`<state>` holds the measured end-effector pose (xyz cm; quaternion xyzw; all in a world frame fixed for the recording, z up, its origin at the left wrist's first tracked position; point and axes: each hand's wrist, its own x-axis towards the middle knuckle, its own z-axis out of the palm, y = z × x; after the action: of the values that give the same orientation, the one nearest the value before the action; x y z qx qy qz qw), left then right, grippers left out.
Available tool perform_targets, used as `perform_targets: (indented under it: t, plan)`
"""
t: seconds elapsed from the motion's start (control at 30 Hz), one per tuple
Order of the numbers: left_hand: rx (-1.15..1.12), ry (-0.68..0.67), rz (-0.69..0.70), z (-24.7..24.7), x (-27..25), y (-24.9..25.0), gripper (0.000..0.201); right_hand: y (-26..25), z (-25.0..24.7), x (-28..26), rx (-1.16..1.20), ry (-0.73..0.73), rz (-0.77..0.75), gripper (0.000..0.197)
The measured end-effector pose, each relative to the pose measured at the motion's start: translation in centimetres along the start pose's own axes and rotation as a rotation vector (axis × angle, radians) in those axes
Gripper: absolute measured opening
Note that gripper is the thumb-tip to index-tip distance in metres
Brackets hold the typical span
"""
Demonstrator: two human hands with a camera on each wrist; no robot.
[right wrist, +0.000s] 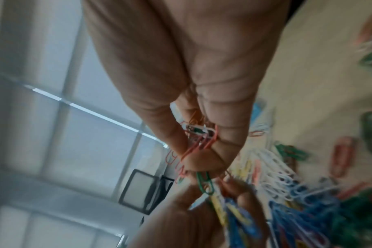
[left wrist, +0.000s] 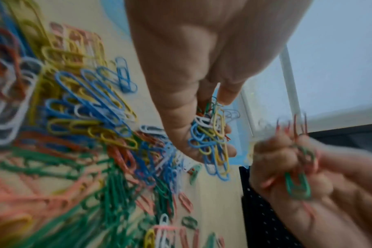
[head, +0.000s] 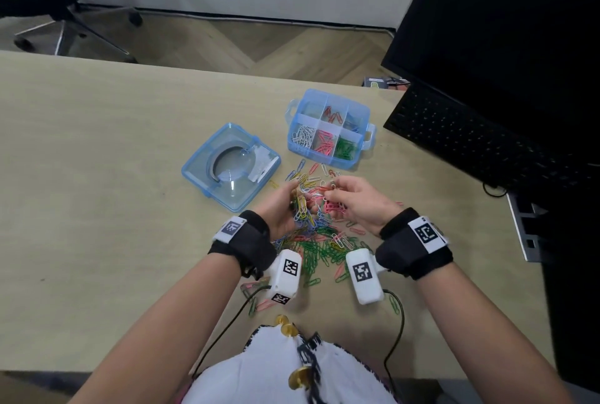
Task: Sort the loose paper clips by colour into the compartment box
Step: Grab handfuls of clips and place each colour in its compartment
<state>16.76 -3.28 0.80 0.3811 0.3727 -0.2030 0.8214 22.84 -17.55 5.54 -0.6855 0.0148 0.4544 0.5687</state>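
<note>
Mixed clip bunch (left wrist: 210, 142) held in left hand (head: 285, 208) grip | red and green clips (right wrist: 200, 141) pinched in right hand (head: 357, 200) over desk (head: 97, 176) pile (head: 318, 241) | advice: one colour separated per pass before compartment box (head: 365, 111) is reached

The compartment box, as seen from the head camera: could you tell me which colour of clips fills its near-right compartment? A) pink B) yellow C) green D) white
C: in the compartment box, the near row reads white, pink, then green clips from left to right, so green sits in the near-right compartment.
</note>
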Motion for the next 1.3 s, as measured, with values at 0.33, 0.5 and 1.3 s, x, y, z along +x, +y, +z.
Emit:
perform_targets:
  t: [0.33, 0.5, 1.3]
  plan:
    - [-0.196, -0.074, 0.021, 1.9, -0.4, 0.5, 0.036, -2.2, 2.5, -0.2, -0.777, 0.037, -0.253, 0.035]
    - [-0.403, -0.151, 0.025, 1.4, -0.8, 0.9, 0.043, -3.0, 1.5, -0.3, -0.428, 0.070, -0.212, 0.037]
    - [-0.541, -0.152, 0.055, 0.6, -1.1, 2.7, 0.044, -5.7, -3.1, 4.7, 0.125, 0.361, -0.307, 0.025]
